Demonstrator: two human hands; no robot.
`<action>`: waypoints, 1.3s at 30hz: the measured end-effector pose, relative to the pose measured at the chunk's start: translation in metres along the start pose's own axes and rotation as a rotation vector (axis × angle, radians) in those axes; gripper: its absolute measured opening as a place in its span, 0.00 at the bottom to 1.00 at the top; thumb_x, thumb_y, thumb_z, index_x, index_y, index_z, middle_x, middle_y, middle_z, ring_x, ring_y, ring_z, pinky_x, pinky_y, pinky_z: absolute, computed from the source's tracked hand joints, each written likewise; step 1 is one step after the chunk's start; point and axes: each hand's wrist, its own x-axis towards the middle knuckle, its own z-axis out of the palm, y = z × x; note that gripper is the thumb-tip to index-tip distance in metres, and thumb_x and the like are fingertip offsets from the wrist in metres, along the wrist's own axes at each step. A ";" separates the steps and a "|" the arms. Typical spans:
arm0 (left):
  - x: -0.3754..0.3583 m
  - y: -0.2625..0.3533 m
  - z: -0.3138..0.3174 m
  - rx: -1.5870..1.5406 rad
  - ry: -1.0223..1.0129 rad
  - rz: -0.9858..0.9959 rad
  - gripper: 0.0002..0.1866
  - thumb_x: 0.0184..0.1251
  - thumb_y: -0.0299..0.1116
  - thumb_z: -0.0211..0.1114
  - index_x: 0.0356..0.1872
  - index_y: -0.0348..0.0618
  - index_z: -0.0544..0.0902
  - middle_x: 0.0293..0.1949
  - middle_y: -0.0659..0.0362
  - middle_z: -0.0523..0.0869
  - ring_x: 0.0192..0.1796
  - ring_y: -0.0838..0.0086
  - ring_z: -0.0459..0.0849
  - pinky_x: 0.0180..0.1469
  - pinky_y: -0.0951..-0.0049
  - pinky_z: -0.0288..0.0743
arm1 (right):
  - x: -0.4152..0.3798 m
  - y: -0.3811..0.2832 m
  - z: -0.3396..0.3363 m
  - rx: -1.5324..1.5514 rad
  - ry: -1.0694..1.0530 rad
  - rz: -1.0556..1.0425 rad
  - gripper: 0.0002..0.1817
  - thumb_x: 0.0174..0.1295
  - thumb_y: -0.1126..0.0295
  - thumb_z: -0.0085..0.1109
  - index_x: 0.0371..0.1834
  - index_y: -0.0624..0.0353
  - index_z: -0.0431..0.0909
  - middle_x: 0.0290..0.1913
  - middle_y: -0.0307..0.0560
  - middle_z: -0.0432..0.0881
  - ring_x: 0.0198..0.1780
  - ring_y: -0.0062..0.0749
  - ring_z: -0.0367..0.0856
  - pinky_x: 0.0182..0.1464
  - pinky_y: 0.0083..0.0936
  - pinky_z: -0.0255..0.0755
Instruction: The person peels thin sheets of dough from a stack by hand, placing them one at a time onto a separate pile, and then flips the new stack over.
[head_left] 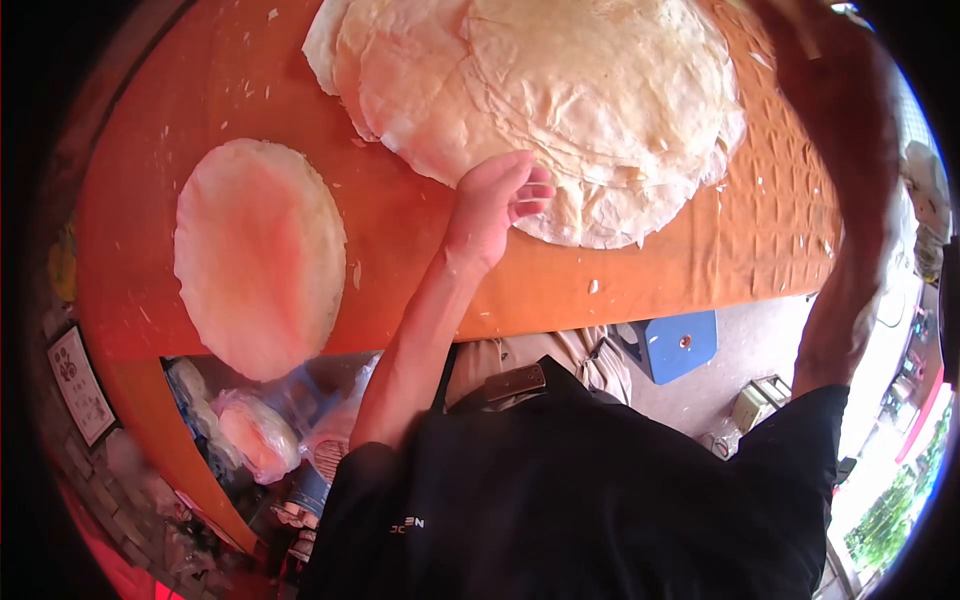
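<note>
A large stack of thin, round, pale flatbreads (560, 90) lies at the far side of the orange table. My left hand (500, 200) is over the near edge of this stack, its thumb outstretched and its fingers loosely curled, with nothing seen between them. To the left, a single thin flatbread (260, 260) lies flat, its near end reaching over the table's front edge. My right hand (800, 35) is up at the top right corner, right of the stack. It is dark and partly cut off by the frame, so I cannot tell what its fingers hold.
The orange table (400, 290) has a dimpled cover on the right and scattered crumbs. Below it are plastic bags (258, 435) at left and a blue stool (682, 345) at right. A framed sign (82, 385) stands at far left. A small box (760, 402) sits on the floor.
</note>
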 end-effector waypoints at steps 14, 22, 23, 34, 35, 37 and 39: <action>0.053 -0.018 0.039 -0.158 0.011 -0.022 0.10 0.70 0.31 0.61 0.46 0.38 0.75 0.44 0.55 0.83 0.46 0.62 0.88 0.42 0.72 0.84 | 0.005 0.027 0.073 -0.182 0.032 -0.210 0.09 0.64 0.66 0.53 0.41 0.50 0.83 0.29 0.50 0.83 0.31 0.48 0.83 0.34 0.40 0.76; 0.055 -0.014 0.042 -0.227 -0.126 -0.060 0.09 0.71 0.36 0.59 0.47 0.46 0.76 0.42 0.57 0.82 0.30 0.69 0.84 0.22 0.82 0.71 | -0.090 0.003 0.201 0.248 -0.261 -0.043 0.02 0.49 0.76 0.57 0.26 0.58 0.79 0.29 0.47 0.79 0.37 0.44 0.81 0.35 0.39 0.76; 0.055 -0.013 0.046 -0.227 -0.122 -0.064 0.10 0.72 0.38 0.58 0.48 0.46 0.76 0.42 0.57 0.82 0.28 0.71 0.83 0.20 0.83 0.67 | -0.087 0.000 0.202 0.247 -0.258 -0.064 0.03 0.49 0.76 0.57 0.26 0.58 0.79 0.29 0.47 0.79 0.37 0.44 0.81 0.35 0.39 0.76; 0.066 -0.013 0.031 -0.271 -0.216 -0.046 0.12 0.72 0.38 0.56 0.49 0.43 0.75 0.44 0.56 0.84 0.27 0.72 0.82 0.18 0.83 0.61 | -0.098 -0.020 0.203 0.274 -0.267 -0.165 0.17 0.60 0.60 0.61 0.47 0.58 0.78 0.40 0.49 0.79 0.46 0.46 0.78 0.43 0.40 0.73; 0.067 -0.012 0.029 -0.289 -0.223 -0.055 0.12 0.72 0.38 0.56 0.50 0.43 0.75 0.44 0.56 0.84 0.27 0.73 0.82 0.18 0.83 0.61 | -0.105 -0.027 0.198 0.339 -0.184 -0.143 0.22 0.60 0.57 0.61 0.54 0.56 0.76 0.46 0.52 0.79 0.50 0.49 0.76 0.47 0.42 0.72; 0.061 -0.004 0.033 -0.272 -0.215 -0.023 0.13 0.72 0.37 0.56 0.51 0.42 0.75 0.43 0.56 0.85 0.28 0.73 0.82 0.19 0.83 0.61 | -0.110 -0.030 0.195 0.304 -0.116 -0.147 0.21 0.59 0.59 0.61 0.53 0.55 0.77 0.49 0.52 0.79 0.53 0.47 0.76 0.49 0.42 0.71; 0.056 -0.006 0.033 -0.249 -0.207 -0.008 0.14 0.71 0.36 0.57 0.53 0.42 0.75 0.43 0.55 0.85 0.28 0.73 0.82 0.21 0.83 0.63 | -0.115 -0.019 0.208 0.225 -0.093 -0.129 0.17 0.58 0.67 0.60 0.52 0.54 0.78 0.49 0.48 0.79 0.54 0.44 0.76 0.49 0.41 0.71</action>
